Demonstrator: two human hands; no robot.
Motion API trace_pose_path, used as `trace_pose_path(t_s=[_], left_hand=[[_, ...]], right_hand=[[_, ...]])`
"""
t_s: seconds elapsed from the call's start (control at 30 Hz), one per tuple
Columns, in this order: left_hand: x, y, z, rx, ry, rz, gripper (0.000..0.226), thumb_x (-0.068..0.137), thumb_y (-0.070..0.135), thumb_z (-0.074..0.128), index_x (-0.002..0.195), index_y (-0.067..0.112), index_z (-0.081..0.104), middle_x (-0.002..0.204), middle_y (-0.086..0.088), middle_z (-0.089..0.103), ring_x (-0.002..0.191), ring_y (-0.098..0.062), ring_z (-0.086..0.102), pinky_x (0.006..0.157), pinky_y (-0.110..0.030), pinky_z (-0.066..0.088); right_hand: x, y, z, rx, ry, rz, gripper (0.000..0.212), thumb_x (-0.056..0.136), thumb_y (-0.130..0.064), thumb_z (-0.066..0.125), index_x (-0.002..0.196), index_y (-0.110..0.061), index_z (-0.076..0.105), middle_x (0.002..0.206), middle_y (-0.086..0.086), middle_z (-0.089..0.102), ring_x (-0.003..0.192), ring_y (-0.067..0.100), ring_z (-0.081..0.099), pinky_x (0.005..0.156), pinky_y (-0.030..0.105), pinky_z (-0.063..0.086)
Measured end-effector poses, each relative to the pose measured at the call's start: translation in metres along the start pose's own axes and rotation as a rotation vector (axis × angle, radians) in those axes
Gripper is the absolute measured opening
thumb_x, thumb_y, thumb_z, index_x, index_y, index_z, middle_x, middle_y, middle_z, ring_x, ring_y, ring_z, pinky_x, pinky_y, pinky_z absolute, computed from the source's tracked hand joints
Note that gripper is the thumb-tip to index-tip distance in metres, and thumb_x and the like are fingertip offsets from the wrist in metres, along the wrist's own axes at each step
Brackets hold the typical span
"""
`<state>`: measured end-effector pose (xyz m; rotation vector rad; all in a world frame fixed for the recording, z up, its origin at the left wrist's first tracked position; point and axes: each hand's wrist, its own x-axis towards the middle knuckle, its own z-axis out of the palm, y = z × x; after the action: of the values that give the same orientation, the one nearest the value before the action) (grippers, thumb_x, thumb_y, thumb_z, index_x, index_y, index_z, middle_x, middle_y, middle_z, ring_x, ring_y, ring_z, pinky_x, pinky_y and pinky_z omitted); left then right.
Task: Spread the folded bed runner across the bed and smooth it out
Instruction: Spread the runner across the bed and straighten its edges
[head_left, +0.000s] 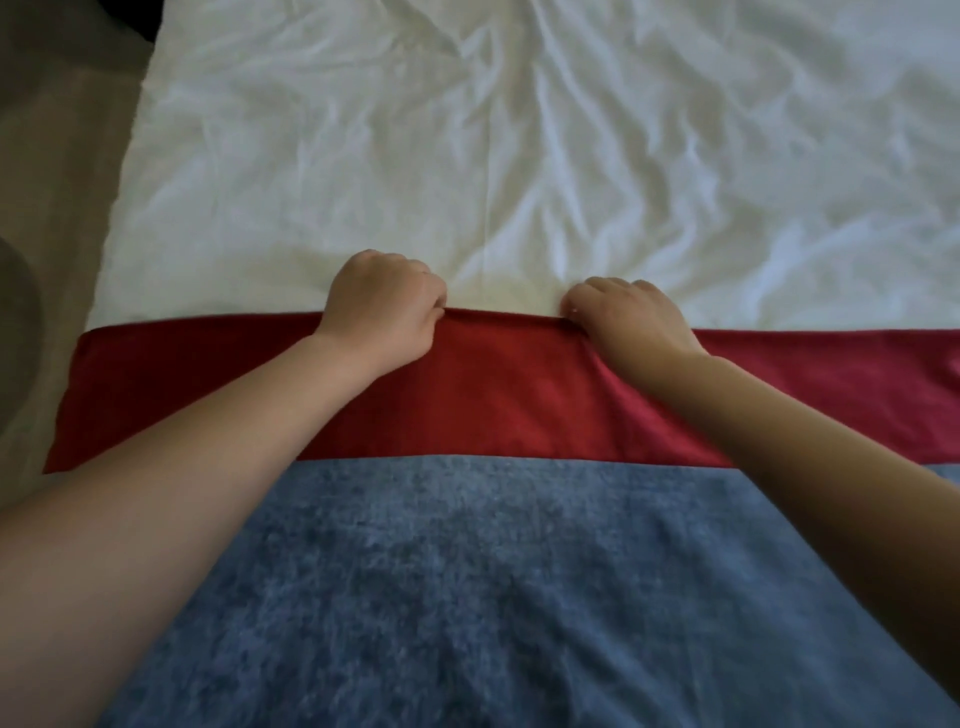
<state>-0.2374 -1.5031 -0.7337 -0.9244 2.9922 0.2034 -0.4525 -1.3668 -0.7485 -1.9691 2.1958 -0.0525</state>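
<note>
A red bed runner lies as a band across the bed, from the left edge to beyond the right edge of the view. Its far edge is slightly raised between my hands. My left hand grips that far edge with curled fingers, left of the middle. My right hand pinches the same edge a little to the right. Both arms reach forward over the runner. Beyond the runner spreads a wrinkled white sheet.
A blue-grey garment fills the lower middle of the view, close to the camera. The bed's left edge drops to a beige floor. A dark rounded object sits at the far left.
</note>
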Motion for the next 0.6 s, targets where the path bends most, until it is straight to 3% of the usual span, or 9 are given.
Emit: trace_pose_path(t_s=[0.2, 0.4, 0.6], left_hand=[[0.003, 0.019, 0.001, 0.055, 0.002, -0.093, 0.015, 0.079, 0.016, 0.053, 0.080, 0.012, 0.068, 0.075, -0.005, 0.064, 0.071, -0.028, 0.059, 0.067, -0.036, 0.044], [0.008, 0.050, 0.006, 0.055, 0.049, -0.011, 0.015, 0.087, 0.024, 0.059, 0.086, 0.012, 0.068, 0.079, -0.005, 0.066, 0.074, -0.028, 0.061, 0.068, -0.036, 0.043], [0.032, 0.069, 0.016, 0.176, -0.148, -0.315, 0.010, 0.091, 0.018, 0.058, 0.094, 0.020, 0.068, 0.092, -0.003, 0.066, 0.089, -0.027, 0.060, 0.070, -0.032, 0.033]], right_hand=[[0.004, -0.001, 0.003, 0.143, 0.023, 0.127, 0.014, 0.094, -0.018, 0.045, 0.103, -0.013, 0.056, 0.102, 0.005, 0.062, 0.091, 0.029, 0.056, 0.072, 0.034, 0.036], [-0.026, 0.037, -0.006, 0.023, 0.010, -0.011, 0.015, 0.094, -0.023, 0.047, 0.097, -0.013, 0.057, 0.094, 0.007, 0.059, 0.089, 0.030, 0.055, 0.073, 0.037, 0.039], [-0.013, 0.037, 0.006, -0.033, -0.048, 0.159, 0.015, 0.094, -0.014, 0.042, 0.099, -0.014, 0.056, 0.101, 0.008, 0.057, 0.097, 0.030, 0.053, 0.072, 0.035, 0.033]])
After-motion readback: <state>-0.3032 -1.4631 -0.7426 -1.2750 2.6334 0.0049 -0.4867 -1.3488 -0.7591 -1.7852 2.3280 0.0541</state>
